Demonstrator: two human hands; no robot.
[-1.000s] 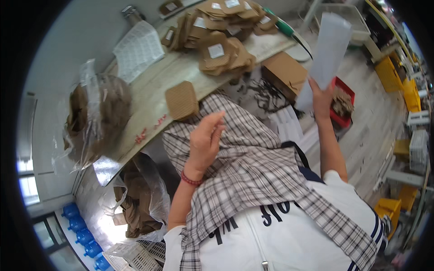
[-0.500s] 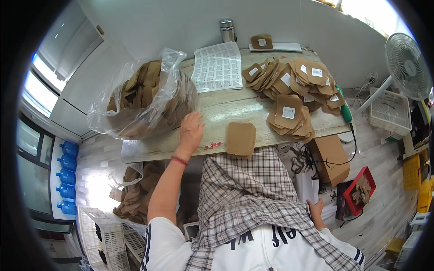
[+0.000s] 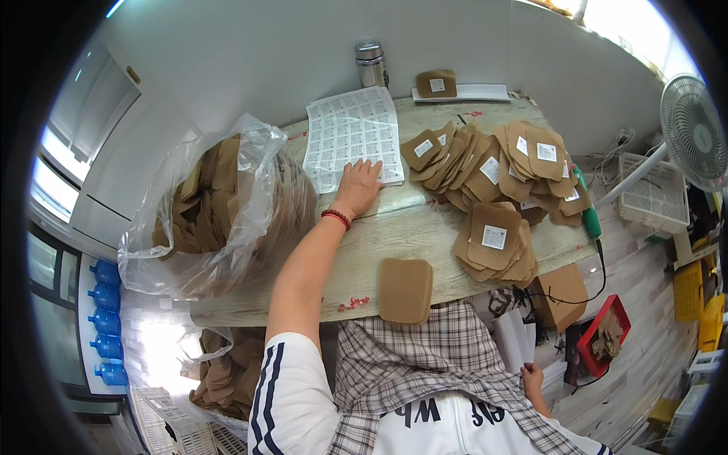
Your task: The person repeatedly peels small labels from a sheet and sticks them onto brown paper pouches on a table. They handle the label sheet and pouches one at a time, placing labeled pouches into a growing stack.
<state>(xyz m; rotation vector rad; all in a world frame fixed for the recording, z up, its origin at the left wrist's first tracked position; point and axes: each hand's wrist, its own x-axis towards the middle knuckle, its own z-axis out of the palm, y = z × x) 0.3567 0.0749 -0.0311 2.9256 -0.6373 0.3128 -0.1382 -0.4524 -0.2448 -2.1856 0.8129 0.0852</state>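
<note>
Label sheets [image 3: 353, 125], white, printed in grid pattern, flat on table [image 3: 345, 262], near edge directly beneath fingers of left hand [image 3: 359, 188]: spread, nothing grasped. Right hand [image 3: 532, 379]: curled at white paper [image 3: 515, 337]; grasp indeterminate.

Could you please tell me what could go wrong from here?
The left hand is over the near edge of the label sheet; pressing might shift or crease it. The brown textured pad stack reaches the front edge of the table, by the plaid apron; a body movement could knock it down. The green-handled tool's hanging black cord might drag it off.
</note>
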